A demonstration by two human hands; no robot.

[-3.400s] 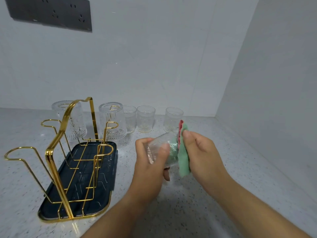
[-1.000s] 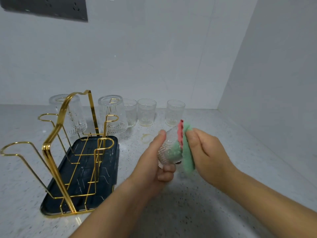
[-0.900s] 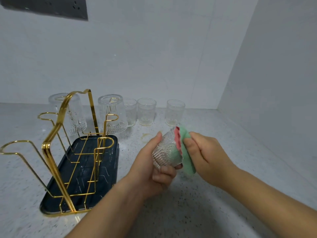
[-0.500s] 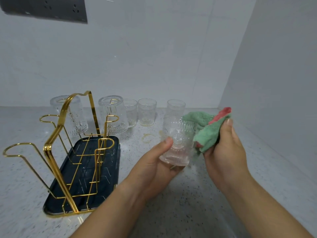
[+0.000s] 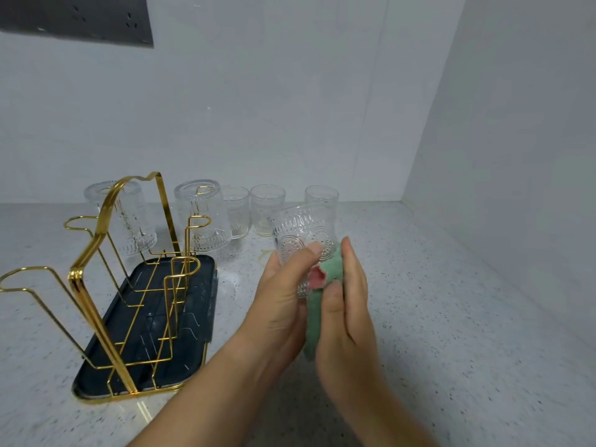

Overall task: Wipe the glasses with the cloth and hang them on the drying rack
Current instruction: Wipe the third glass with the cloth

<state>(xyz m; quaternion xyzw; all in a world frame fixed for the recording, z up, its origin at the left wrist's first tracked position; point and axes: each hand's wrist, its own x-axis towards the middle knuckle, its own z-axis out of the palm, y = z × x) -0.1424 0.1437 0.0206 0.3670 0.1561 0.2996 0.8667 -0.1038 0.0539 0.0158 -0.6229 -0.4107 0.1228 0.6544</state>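
My left hand grips a clear embossed glass upright above the counter, mouth up, thumb across its front. My right hand holds the green cloth with a red edge against the glass's lower right side and base. The gold wire drying rack stands on its dark tray at the left. Two glasses hang upside down on its far prongs, one at the back left, one at the back right. Three more glasses stand upright by the wall.
The speckled counter runs into a corner, with white walls at the back and right. A dark socket panel is on the back wall at the upper left. The rack's near prongs carry nothing.
The right hand brought the cloth down from beside the glass's rim to its lower side and base. The left hand raised the glass a little and keeps it upright.
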